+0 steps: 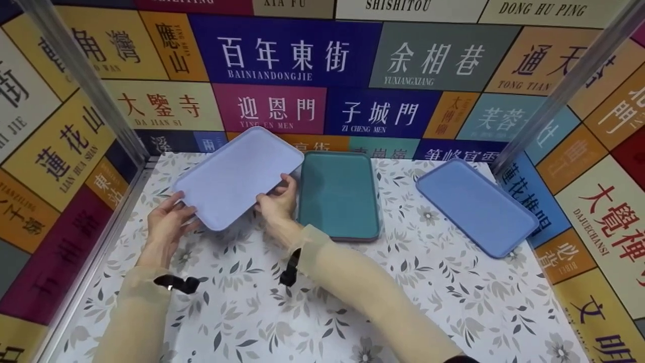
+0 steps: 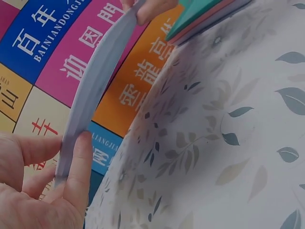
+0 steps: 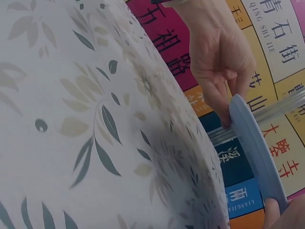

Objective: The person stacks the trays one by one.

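Both hands hold a pale lavender tray (image 1: 239, 179), raised above the tabletop and tilted. My left hand (image 1: 169, 224) pinches its near left corner between thumb and fingers; in the left wrist view the tray (image 2: 95, 86) shows edge-on in that grip. On the tray's near right edge, my right hand (image 1: 277, 204) grips with thumb below and fingers at the rim. Just right of it lies a teal green tray (image 1: 340, 196), top of a stack; the left wrist view shows a pink tray (image 2: 205, 24) and a lavender layer under the green one (image 2: 202, 14).
A periwinkle blue tray (image 1: 476, 209) lies at an angle on the right of the table. White cloth with a leaf print (image 1: 403, 302) covers the tabletop. Panels with printed characters (image 1: 282, 55) stand behind and at both sides, with clear posts (image 1: 90, 85) at the corners.
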### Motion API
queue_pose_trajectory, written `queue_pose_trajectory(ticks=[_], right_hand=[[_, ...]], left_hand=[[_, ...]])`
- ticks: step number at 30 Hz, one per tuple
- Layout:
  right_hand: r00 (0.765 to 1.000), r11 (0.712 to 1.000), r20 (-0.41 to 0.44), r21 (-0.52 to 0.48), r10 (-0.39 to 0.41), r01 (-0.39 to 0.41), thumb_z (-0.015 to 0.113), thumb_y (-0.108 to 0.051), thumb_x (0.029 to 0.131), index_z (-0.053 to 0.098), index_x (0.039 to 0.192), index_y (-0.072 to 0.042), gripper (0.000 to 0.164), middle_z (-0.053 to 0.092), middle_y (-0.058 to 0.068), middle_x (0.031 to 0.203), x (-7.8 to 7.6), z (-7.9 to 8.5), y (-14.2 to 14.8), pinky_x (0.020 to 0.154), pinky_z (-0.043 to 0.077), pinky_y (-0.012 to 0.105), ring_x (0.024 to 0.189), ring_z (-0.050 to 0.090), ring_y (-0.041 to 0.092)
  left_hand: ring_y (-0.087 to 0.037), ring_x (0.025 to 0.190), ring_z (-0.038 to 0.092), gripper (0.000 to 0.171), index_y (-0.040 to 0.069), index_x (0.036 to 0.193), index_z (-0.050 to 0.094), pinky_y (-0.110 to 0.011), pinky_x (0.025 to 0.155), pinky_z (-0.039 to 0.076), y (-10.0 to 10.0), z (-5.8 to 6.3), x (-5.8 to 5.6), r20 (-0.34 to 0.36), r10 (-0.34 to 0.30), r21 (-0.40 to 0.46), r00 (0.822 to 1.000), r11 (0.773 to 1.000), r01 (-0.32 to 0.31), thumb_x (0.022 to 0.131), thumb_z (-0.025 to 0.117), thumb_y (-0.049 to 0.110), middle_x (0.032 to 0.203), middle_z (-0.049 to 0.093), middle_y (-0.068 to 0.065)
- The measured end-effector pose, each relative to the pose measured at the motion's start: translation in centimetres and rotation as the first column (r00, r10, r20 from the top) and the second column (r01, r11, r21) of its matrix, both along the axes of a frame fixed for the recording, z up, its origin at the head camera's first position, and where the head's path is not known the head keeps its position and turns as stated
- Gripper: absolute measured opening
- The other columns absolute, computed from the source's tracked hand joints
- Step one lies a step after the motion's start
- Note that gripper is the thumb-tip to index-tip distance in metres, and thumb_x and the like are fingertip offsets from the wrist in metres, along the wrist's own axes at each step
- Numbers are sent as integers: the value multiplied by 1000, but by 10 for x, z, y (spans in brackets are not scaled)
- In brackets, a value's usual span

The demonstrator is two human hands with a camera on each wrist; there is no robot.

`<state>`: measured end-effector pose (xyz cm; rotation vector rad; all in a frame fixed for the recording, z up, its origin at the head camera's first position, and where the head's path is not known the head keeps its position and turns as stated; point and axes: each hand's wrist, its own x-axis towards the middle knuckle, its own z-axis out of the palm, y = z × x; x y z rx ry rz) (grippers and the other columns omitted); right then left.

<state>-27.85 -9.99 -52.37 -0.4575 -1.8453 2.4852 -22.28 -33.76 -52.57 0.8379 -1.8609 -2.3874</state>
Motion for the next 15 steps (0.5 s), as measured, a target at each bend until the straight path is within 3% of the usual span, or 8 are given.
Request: queue_pose_trajectory(ticks=[2, 4, 8, 11, 15], right_hand=[[1000, 1000, 3, -11, 27, -27, 70, 22, 83, 53, 154, -18, 84, 43, 6, 113, -3, 0, 7, 61, 65, 34, 77, 56, 18], [998, 998, 3, -5, 63, -63, 70, 22, 84, 53, 155, -18, 82, 41, 6, 112, -6, 0, 16, 61, 64, 33, 76, 55, 18], [989, 988, 0, 45, 146, -146, 73, 20, 84, 55, 155, -17, 82, 46, 8, 113, -11, 1, 34, 61, 67, 32, 72, 62, 18], [978, 977, 2, 46, 208, -208, 75, 20, 82, 58, 154, -18, 83, 49, 7, 114, -14, 1, 47, 60, 66, 30, 73, 66, 19], [960, 959, 16, 29, 280, -281, 75, 21, 81, 60, 152, -18, 82, 49, 5, 111, -15, -2, 63, 57, 64, 28, 76, 63, 19]], left_hand=[[-3, 94, 76, 80, 16, 177, 36, -26, 87, 70, -2, 3, -1, -16, 8, -5, 1000, 1000, -8, 106, 66, -3, 176, 42, -19], [-5, 94, 76, 77, 13, 176, 37, -26, 87, 70, -6, 7, -2, -34, 3, -12, 999, 1000, -3, 106, 65, -2, 155, 53, -14], [-6, 98, 74, 73, 11, 176, 37, -24, 87, 69, -20, 16, -4, -7, -111, -65, 994, 992, 110, 109, 66, 8, 131, 55, 4], [-5, 105, 71, 70, 11, 176, 38, -24, 89, 68, -32, 23, -6, 50, -260, -135, 964, 955, 264, 112, 66, 18, 142, 55, 4], [-14, 130, 63, 66, 15, 176, 38, -23, 94, 64, -42, 30, -10, 127, -430, -225, 894, 865, 448, 117, 60, 29, 175, 39, -12]])
